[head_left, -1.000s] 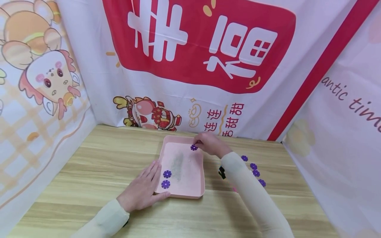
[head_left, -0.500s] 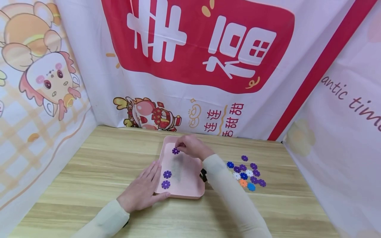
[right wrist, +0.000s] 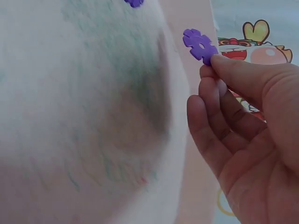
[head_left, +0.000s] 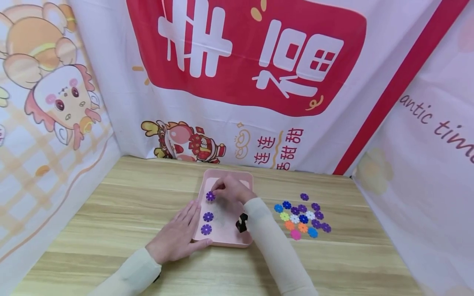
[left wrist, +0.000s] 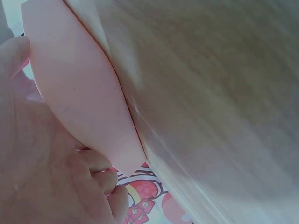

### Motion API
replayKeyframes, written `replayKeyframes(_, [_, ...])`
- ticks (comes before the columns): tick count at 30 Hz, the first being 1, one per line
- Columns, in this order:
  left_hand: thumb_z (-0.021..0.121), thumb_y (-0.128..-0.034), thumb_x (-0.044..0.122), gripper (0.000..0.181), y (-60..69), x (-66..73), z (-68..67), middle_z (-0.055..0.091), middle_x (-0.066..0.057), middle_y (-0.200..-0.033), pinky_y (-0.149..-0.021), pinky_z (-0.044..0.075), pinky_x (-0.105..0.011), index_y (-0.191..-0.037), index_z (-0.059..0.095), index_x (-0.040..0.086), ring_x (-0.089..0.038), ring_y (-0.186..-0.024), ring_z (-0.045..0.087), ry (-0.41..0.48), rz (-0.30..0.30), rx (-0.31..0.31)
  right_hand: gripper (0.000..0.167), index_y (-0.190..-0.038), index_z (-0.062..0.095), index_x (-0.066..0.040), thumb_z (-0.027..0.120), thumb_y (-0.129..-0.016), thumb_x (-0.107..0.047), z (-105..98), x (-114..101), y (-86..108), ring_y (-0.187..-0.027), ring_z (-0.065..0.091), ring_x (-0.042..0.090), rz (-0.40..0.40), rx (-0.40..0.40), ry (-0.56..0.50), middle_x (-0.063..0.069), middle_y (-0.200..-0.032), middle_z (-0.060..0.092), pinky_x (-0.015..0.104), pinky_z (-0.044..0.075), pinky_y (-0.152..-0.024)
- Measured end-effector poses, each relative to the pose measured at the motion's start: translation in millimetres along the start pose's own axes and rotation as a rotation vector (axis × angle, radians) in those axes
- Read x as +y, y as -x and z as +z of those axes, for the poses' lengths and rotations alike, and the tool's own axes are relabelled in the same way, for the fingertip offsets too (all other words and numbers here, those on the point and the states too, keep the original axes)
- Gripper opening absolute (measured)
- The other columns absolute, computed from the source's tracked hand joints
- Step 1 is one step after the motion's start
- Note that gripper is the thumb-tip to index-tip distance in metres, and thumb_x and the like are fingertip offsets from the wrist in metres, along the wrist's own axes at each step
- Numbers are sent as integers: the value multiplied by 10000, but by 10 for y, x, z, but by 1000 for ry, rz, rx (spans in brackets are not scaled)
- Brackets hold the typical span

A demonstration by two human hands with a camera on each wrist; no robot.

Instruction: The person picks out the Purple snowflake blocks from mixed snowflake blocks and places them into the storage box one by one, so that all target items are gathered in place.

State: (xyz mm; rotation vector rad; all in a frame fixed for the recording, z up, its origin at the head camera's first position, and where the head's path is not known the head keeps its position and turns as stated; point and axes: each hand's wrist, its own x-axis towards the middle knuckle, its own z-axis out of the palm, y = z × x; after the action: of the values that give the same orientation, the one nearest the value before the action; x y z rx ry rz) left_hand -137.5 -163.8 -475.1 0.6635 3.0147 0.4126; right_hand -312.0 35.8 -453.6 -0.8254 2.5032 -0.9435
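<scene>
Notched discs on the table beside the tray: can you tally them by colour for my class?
Purple discs: 7
Dark blue discs: 2
Light blue discs: 2
White discs: 2
Orange discs: 2
Pink disc: 1
Yellow-green disc: 1
Total: 17

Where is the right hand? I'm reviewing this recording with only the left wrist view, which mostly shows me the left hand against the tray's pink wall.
Observer: The head view has the right hand over the far part of the tray.
Operator: Is it holding anything?
Observer: Yes, a purple disc with notched edges, pinched between thumb and fingers.
Operator: And does anything else lie in the tray?
Observer: Two more purple discs, one nearer the person than the other, along the tray's left side.
</scene>
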Motion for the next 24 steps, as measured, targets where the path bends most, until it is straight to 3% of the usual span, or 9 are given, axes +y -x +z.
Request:
replayKeyframes(8, [496, -1003, 728, 1057, -3, -7, 19, 175, -267, -1744, -1325, 246, -585, -1632, 250, -85, -441, -1632, 188, -2, 9, 7, 137, -1057, 844, -150, 712, -1025, -166, 138, 53, 4, -847, 731, 148, 112, -3, -68, -9, -965, 823, 235, 614, -783])
replayKeyframes(24, [525, -1002, 707, 1046, -1, -4, 8, 160, -255, -1752, -1331, 240, -577, -1638, 243, -74, -431, -1637, 179, 5, -9, -2, 154, -1023, 856, -147, 703, -1029, -151, 196, 15, 1, -816, 726, 113, 119, -42, -5, -38, -899, 817, 215, 616, -791])
